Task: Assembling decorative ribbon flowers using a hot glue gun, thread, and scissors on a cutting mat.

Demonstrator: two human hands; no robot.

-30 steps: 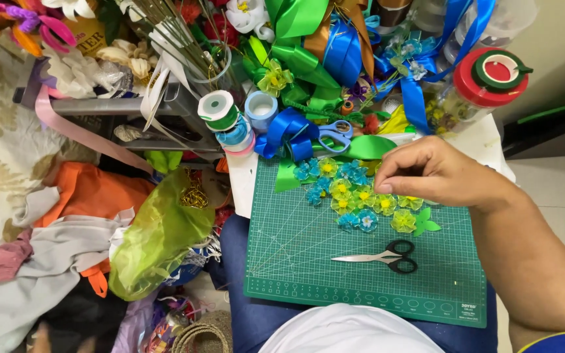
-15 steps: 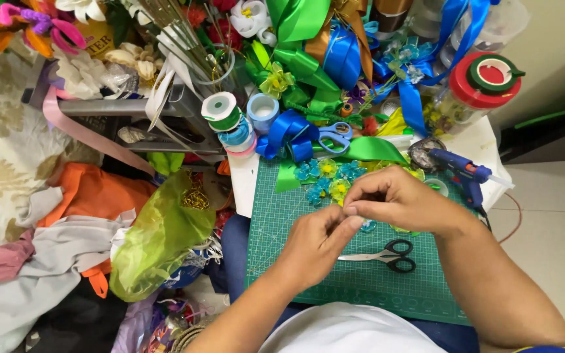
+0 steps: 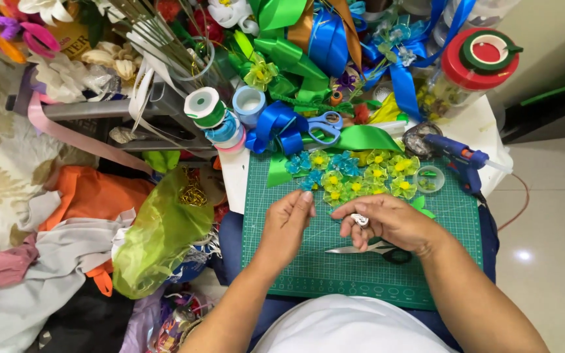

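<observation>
Over the green cutting mat, my right hand pinches a small white object between thumb and fingers. My left hand hovers a short way to its left with the fingers curled together; nothing shows in it. Black-handled scissors lie on the mat, partly under my right hand. Just beyond both hands, a cluster of small translucent blue and yellow-green flowers lies on the mat's far part.
A blue glue gun and a small clear cup sit at the mat's right. Blue-handled scissors, ribbon spools, bows and a red-lidded jar crowd the back. At the left are a green sheer bag and piled cloth.
My right hand came back from the flowers toward me, and the flower cluster is uncovered. My left hand came in, met the right one, then drew apart to the left.
</observation>
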